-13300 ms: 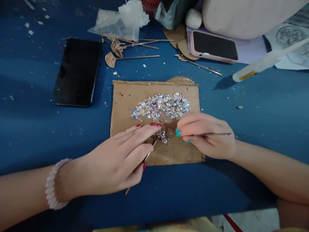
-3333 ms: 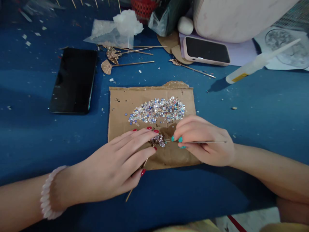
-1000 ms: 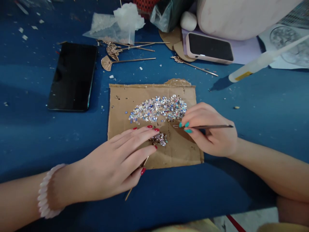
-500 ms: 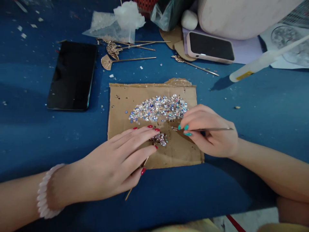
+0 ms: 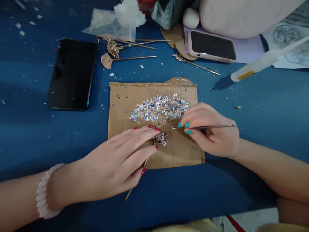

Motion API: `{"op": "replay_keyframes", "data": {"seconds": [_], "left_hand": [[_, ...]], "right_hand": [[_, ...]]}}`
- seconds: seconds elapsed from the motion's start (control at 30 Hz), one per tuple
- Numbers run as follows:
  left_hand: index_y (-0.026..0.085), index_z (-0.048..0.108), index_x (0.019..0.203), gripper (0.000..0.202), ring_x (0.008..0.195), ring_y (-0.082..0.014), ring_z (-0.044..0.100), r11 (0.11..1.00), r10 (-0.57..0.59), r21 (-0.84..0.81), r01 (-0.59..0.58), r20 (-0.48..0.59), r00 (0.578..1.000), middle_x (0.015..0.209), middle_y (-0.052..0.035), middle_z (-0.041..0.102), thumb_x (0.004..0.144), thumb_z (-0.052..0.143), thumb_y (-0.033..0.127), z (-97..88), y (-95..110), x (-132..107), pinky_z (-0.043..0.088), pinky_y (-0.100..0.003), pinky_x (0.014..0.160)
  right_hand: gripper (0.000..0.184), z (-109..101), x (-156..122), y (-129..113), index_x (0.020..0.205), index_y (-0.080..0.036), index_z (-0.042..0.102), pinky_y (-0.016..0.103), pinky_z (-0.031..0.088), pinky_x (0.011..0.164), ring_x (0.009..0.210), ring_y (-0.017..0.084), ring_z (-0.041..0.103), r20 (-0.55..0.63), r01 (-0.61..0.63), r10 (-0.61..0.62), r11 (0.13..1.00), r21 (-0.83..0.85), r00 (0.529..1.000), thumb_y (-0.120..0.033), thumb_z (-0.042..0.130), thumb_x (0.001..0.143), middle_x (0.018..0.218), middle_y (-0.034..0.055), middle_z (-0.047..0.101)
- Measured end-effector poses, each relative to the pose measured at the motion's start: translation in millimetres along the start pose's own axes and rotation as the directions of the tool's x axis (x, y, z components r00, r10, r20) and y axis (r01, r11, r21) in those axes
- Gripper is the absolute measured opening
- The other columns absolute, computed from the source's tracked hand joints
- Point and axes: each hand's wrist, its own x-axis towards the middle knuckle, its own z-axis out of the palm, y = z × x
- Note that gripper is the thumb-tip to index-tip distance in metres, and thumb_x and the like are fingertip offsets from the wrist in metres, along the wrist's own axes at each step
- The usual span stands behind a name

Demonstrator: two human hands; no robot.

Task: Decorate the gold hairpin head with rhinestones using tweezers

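Observation:
My left hand (image 5: 113, 164) is closed lightly on a metal hair stick (image 5: 128, 194), whose stem comes out below the thumb. The stick's head (image 5: 161, 139), set with small glittering stones, lies on a cardboard sheet (image 5: 178, 154) by my fingertips. In my right hand (image 5: 212, 132) a slim pair of tweezers (image 5: 219, 126) is pinched between thumb and fingers, tips pointing left above the cardboard. Whether the tips hold a stone is too small to tell. Just beyond both hands spreads a heap of loose rhinestones (image 5: 156, 108), mostly clear and blue.
A black tablet (image 5: 72, 74) lies at the left. Several metal hair sticks (image 5: 135, 58) rest behind the cardboard, near a plastic bag (image 5: 106, 24). Further right are a phone (image 5: 212, 46), a white round-ended tube (image 5: 256, 67) and a large pale object (image 5: 227, 16).
The view has shifted very slightly. My right hand with the tweezers has barely moved, and my left hand keeps its place on the hair stick.

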Motion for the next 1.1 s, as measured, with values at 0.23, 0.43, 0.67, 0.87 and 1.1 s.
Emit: {"op": "replay_keyframes", "data": {"seconds": [0.23,0.43,0.67,0.87,1.1], "left_hand": [[0.009,0.05,0.131,0.036,0.145,-0.0296,0.036,1.0,-0.001,-0.011,0.001,0.0,1.0,0.149,-0.0192,0.042,0.096,0.049,0.011,-0.5,0.1,-0.1,0.04,-0.048,0.119],[0.009,0.05,0.132,0.036,0.145,-0.0295,0.035,1.0,-0.001,-0.009,0.001,0.004,1.0,0.15,-0.0186,0.042,0.096,0.049,0.011,-0.5,0.7,-1.4,0.04,-0.048,0.119],[0.009,0.05,0.133,0.037,0.145,-0.0296,0.036,1.0,0.002,-0.005,-0.002,0.005,1.0,0.15,-0.0191,0.043,0.096,0.049,0.012,0.6,-0.3,-1.0,0.041,-0.049,0.118],[0.009,0.05,0.133,0.038,0.145,-0.0306,0.037,1.0,0.0,0.003,0.0,-0.005,1.0,0.15,-0.0193,0.044,0.096,0.05,0.013,0.8,-0.5,-0.1,0.042,-0.05,0.118],[0.009,0.05,0.133,0.039,0.145,-0.0322,0.038,1.0,0.006,0.0,-0.006,-0.016,1.0,0.15,-0.02,0.044,0.094,0.051,0.013,0.7,-0.6,0.0,0.043,-0.05,0.117]], "right_hand": [[0.018,0.4,-0.1,-0.7,0.095,-0.02,0.058,0.038,0.059,0.075,0.08,0.019,0.069,-0.003,0.004,-0.004,1.0,0.009,1.0,-0.006,0.061,0.085,0.08,0.0053,0.07],[0.015,-1.0,1.3,0.3,0.094,-0.021,0.058,0.037,0.06,0.074,0.078,0.019,0.07,0.021,0.005,-0.005,1.0,0.0,1.0,-0.007,0.06,0.087,0.079,0.0036,0.071],[0.015,-2.3,1.9,0.6,0.09,-0.02,0.06,0.037,0.06,0.073,0.077,0.019,0.071,0.032,0.017,-0.017,1.0,0.004,0.999,-0.006,0.062,0.085,0.079,0.0038,0.072],[0.014,-1.1,1.8,1.7,0.09,-0.019,0.062,0.037,0.061,0.075,0.078,0.019,0.072,0.019,0.003,-0.003,1.0,0.021,1.0,-0.006,0.064,0.084,0.079,0.0039,0.072],[0.015,-0.3,2.8,1.3,0.09,-0.02,0.061,0.037,0.06,0.073,0.078,0.019,0.071,0.009,0.0,0.0,1.0,0.022,1.0,-0.006,0.063,0.085,0.078,0.0038,0.071]]}}
